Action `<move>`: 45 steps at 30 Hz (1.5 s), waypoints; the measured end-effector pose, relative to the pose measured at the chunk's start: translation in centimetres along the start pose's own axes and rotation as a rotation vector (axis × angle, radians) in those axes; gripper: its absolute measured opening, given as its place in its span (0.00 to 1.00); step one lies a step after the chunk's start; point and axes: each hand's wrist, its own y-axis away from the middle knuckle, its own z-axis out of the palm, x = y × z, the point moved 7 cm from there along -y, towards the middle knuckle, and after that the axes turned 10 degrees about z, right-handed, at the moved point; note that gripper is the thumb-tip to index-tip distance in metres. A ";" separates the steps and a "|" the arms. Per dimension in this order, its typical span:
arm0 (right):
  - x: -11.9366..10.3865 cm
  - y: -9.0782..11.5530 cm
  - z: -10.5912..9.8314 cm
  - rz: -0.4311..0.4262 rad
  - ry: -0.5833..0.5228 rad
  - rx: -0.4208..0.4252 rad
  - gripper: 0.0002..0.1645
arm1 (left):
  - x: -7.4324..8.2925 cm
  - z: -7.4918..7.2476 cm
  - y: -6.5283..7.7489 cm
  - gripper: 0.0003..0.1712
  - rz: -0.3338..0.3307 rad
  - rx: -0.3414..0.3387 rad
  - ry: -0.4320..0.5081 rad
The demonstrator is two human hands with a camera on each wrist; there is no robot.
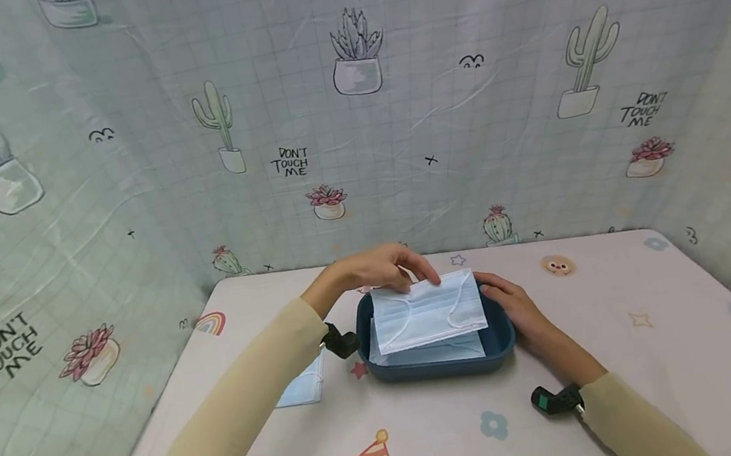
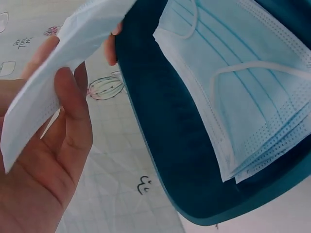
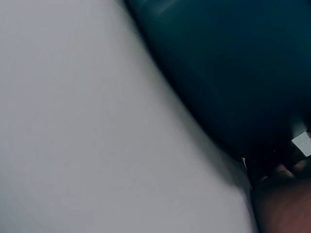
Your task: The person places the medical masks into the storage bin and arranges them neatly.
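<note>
My left hand [image 1: 388, 265] pinches the top edge of a pale blue disposable face mask [image 1: 429, 311] between thumb and fingers. The mask hangs tilted over a dark blue plastic bin [image 1: 422, 371], its white ear loops showing. Inside the bin lies a small stack of folded face masks [image 2: 243, 82], partly hidden by the held one in the head view. At the bin's right side, my right hand [image 1: 513, 304] holds the rim near the far corner. The right wrist view mostly shows the bin's outer wall [image 3: 233, 63], with part of the hand dark at the lower right.
More face masks [image 1: 306, 387] lie on the table left of the bin, partly covered by my left forearm. The white table [image 1: 610, 349] carries printed cartoon figures. A curtain [image 1: 352, 135] with plant drawings stands behind and at both sides. Each wrist wears a black camera band [image 1: 556, 399].
</note>
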 end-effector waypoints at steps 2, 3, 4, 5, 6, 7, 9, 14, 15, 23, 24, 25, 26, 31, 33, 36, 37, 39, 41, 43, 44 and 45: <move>0.0 -0.1 0.1 -0.002 -0.003 -0.001 0.30 | 0.0 0.3 -0.4 0.27 -0.006 -0.034 0.004; 0.0 -0.2 0.1 -0.011 -0.002 -0.004 0.29 | -0.1 0.5 -0.6 0.27 -0.015 -0.052 0.010; -0.1 -0.2 0.1 -0.021 0.005 -0.007 0.29 | -0.3 0.7 -0.8 0.27 -0.029 -0.068 0.015; -0.1 -0.3 0.1 -0.031 0.013 -0.010 0.28 | -0.4 0.9 -1.0 0.26 -0.041 -0.084 0.021; -0.1 -0.3 0.1 -0.041 0.022 -0.013 0.28 | -0.5 1.1 -1.1 0.26 -0.049 -0.100 0.031; -0.1 -0.4 0.1 -0.041 0.023 -0.012 0.28 | -0.7 1.4 -1.2 0.27 -0.061 -0.113 0.046; -0.1 -0.4 0.1 -0.049 0.031 -0.011 0.27 | -1.2 1.9 -1.4 0.27 -0.079 -0.132 0.075; 0.0 -0.5 0.1 -0.057 0.025 -0.010 0.28 | -1.9 3.0 -2.0 0.29 -0.070 -0.160 0.119; 0.0 -0.5 0.1 -0.058 0.024 -0.010 0.28 | -2.0 3.2 -2.1 0.29 -0.064 -0.164 0.117; 0.1 -0.5 0.0 -0.054 0.027 -0.003 0.27 | -2.2 2.9 -2.4 0.30 -0.066 -0.155 0.073; 0.1 -0.5 0.0 -0.055 0.027 -0.003 0.27 | -2.4 2.9 -2.4 0.30 -0.072 -0.156 0.064; 0.1 -0.5 0.0 -0.056 0.026 -0.005 0.27 | -2.5 2.8 -2.3 0.30 -0.080 -0.156 0.053; 0.1 -0.5 0.0 -0.054 0.025 -0.007 0.27 | -2.6 2.8 -2.2 0.30 -0.088 -0.153 0.044; 0.0 -0.4 -0.1 -0.059 0.015 -0.010 0.27 | -3.0 2.5 -1.9 0.31 -0.110 -0.141 0.003; 0.0 -0.4 -0.1 -0.060 0.018 -0.006 0.27 | -3.1 2.5 -1.8 0.30 -0.115 -0.140 -0.009; 0.1 -0.3 -0.1 -0.052 0.025 -0.007 0.27 | -3.3 2.6 -1.8 0.30 -0.125 -0.148 -0.044; 0.2 -0.3 0.0 -0.048 0.027 -0.009 0.27 | -3.4 2.7 -1.8 0.30 -0.129 -0.153 -0.056; 0.2 -0.3 0.1 -0.045 0.032 -0.011 0.27 | -3.4 2.8 -1.9 0.30 -0.138 -0.157 -0.080; 0.1 -0.2 0.1 -0.047 0.039 -0.009 0.27 | -3.5 2.9 -1.9 0.30 -0.144 -0.154 -0.105; -0.1 -0.3 0.2 -0.054 0.041 -0.007 0.27 | -3.5 2.8 -1.9 0.29 -0.151 -0.148 -0.120; -0.1 -0.3 0.2 -0.057 0.043 -0.006 0.27 | -3.5 2.8 -1.9 0.29 -0.155 -0.144 -0.128; -0.2 -0.3 0.2 -0.060 0.043 -0.006 0.27 | -3.5 2.8 -1.9 0.28 -0.156 -0.141 -0.135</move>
